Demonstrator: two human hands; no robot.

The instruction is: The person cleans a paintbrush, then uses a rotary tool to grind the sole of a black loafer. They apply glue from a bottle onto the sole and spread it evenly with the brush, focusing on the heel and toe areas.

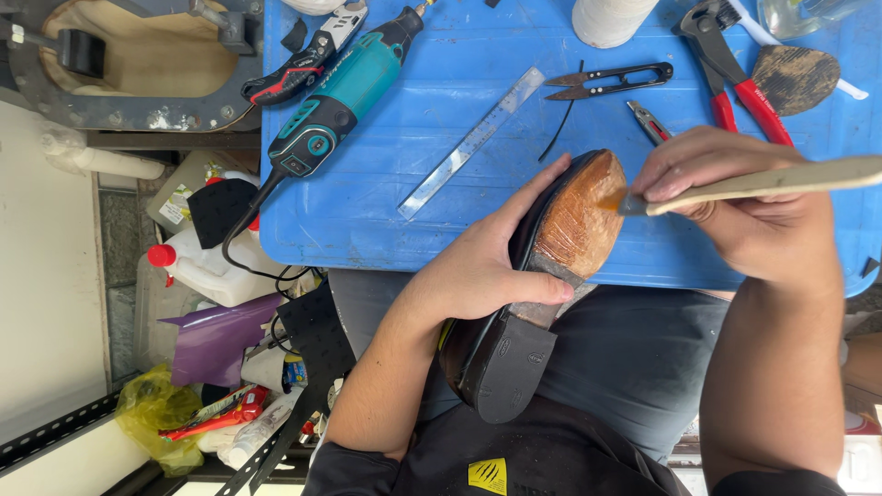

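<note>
Two hands on one shoe [551, 266] (sole up), left hand [491, 262] fingers wrapped round it, right hand [735, 197] fingers pinching brush [763, 184] — tip on sole.

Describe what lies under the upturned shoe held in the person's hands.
Under the shoe, the blue table edge and the person's grey-trousered lap show. The left hand grips it; the shoe's upper and the fingers beneath are hidden.

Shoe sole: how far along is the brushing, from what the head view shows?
Done: most of the brown sole already looks wet and glossy. In hand: the left hand grips the upturned shoe while the right hand holds a brush, its tip on the sole's toe edge. Left: the black heel looks dry. Pliers and snips lie unused on the blue table.
</note>
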